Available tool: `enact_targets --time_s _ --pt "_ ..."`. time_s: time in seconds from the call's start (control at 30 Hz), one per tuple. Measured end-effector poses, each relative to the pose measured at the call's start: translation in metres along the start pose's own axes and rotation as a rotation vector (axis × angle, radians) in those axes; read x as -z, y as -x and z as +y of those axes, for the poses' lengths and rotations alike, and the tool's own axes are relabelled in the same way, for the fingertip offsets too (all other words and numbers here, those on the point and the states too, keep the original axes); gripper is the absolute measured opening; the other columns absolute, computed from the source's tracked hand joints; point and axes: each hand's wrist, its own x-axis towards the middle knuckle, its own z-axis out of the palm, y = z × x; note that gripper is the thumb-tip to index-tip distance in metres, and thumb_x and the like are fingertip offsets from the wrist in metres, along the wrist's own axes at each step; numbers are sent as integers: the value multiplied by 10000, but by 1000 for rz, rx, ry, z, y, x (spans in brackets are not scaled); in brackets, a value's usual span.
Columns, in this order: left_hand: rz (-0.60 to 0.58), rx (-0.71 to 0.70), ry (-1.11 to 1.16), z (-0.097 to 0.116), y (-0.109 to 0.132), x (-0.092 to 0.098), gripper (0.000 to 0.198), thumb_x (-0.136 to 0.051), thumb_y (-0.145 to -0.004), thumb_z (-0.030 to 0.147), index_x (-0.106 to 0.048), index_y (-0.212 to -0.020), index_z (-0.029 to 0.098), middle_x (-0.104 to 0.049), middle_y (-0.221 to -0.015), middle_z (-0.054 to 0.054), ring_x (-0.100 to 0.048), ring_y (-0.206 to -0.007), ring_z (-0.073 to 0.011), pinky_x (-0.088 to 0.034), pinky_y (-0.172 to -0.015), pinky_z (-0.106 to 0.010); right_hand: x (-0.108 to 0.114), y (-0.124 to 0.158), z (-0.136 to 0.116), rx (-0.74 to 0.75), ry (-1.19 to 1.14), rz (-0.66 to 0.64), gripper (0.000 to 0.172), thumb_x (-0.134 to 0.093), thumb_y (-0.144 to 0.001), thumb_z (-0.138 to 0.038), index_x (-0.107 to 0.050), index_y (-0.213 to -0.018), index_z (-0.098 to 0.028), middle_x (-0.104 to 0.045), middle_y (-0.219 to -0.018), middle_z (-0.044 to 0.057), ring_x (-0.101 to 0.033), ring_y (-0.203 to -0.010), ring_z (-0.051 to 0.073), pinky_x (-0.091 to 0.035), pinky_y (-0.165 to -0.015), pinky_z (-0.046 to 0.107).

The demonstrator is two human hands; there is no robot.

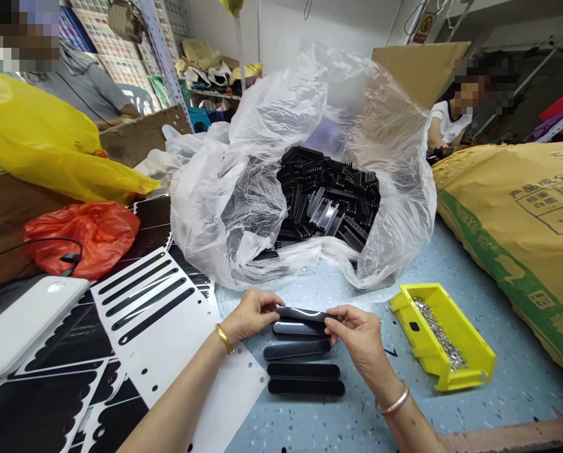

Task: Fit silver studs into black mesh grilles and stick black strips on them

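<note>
I am watching the left hand (253, 316) and the right hand (356, 333) pinching a glossy, dark, round-ended strip (304, 313) between them, each grip holding one end. They are holding it at the far end of a row of four similar dark strips (304, 370), lying on the speckled blue table (319, 429). A yellow plastic bin (479, 366) of small silvery metal pieces (438, 332) is sitting right of them; a crumpled translucent plastic bag (206, 207) of black parts (304, 204) is gaping behind.

Five glossy bars (297, 350), one bin (465, 379)
</note>
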Motion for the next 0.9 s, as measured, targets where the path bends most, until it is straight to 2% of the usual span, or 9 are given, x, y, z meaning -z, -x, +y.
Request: enact_targets --time_s 0.23,0.47,0.9 --pt "-9 -27 -10 -2 -1 0 239 -600 -651 180 -712 -847 104 -578 -574 15 -483 -545 -102 -363 -536 -217 -4 4 -9 38 -23 -12 151 -789 -578 -201 -706 -695 -153 -652 -488 2 -573 -415 119 -471 -415 223" --pt "-32 -25 14 -1 0 0 220 -597 -678 169 -725 -846 109 -626 -626 -3 -516 -556 -108 -376 -528 -209 0 6 -6 66 -82 15 160 -808 -574 -213 -717 -696 -166 -654 -499 2 -592 -438 140 -500 -417 248" --pt "-35 -3 16 0 1 1 212 -634 -653 154 -716 -841 100 -606 -599 4 -519 -563 -110 -392 -542 -211 4 4 -1 29 -60 10 165 -812 -571 -211 -712 -689 -155 -643 -501 -1 -597 -449 142 -493 -406 243"
